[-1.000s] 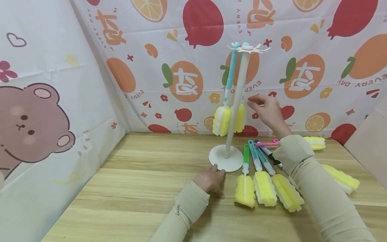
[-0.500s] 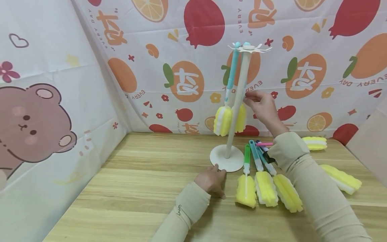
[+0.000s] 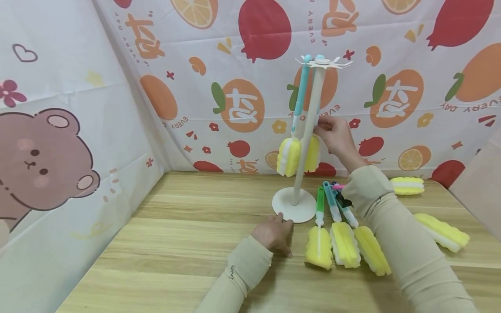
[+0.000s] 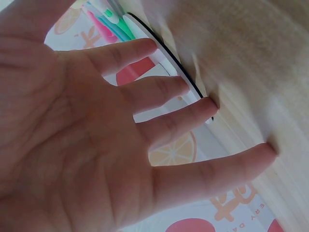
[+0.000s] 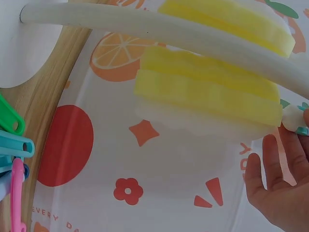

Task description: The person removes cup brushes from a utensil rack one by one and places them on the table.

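Observation:
A white stand with a round base and a ring of hooks on top stands on the table. From its hooks hang two sponge bottle brushes with blue handles. The left one hangs free. At the other brush, partly behind the post, my right hand pinches the lower handle; in the right wrist view its sponge hangs beside the fingers. My left hand rests at the base's front edge, fingers straight and spread in the left wrist view, tips against base and table.
Several sponge brushes lie right of the base, among them a green-handled one. More yellow sponges lie further right, partly behind my right sleeve. A pink handle lies near them. A printed cloth hangs behind the table.
My right hand has moved left to the rear hanging brush, and its fingers have come onto the handle. The left hand stays at the base.

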Demonstrator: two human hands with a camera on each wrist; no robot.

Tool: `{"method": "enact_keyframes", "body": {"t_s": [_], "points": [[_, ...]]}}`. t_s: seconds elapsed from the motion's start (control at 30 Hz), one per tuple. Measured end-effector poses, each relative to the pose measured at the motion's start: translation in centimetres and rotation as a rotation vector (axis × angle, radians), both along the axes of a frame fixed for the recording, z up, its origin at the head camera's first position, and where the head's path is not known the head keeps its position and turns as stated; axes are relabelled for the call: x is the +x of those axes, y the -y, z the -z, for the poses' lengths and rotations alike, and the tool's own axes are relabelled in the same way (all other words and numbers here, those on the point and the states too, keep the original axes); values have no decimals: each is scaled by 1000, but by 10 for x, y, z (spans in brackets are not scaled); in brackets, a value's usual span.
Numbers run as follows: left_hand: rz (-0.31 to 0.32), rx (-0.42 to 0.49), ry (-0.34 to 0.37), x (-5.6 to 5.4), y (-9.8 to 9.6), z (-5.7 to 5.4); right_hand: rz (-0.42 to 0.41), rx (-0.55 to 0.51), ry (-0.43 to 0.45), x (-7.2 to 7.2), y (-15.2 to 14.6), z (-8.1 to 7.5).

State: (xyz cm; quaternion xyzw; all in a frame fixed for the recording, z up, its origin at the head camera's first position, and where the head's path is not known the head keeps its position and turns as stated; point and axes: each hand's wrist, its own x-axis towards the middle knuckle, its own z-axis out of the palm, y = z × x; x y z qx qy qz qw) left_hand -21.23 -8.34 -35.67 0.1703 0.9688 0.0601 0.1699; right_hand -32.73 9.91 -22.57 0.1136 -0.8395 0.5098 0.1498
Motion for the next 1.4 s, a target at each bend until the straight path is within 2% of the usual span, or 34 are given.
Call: {"method": "enact_keyframes", "body": {"t_s": [0.9, 1.17, 1.4], "points": [[-8, 1, 12, 1, 1, 1, 86, 43, 27, 5, 1, -10], [-10, -2, 4, 0, 0, 1, 93, 112, -7, 10, -7, -1], [-16, -3, 25, 0, 0, 0, 88, 102, 0, 9, -13, 8]]}}
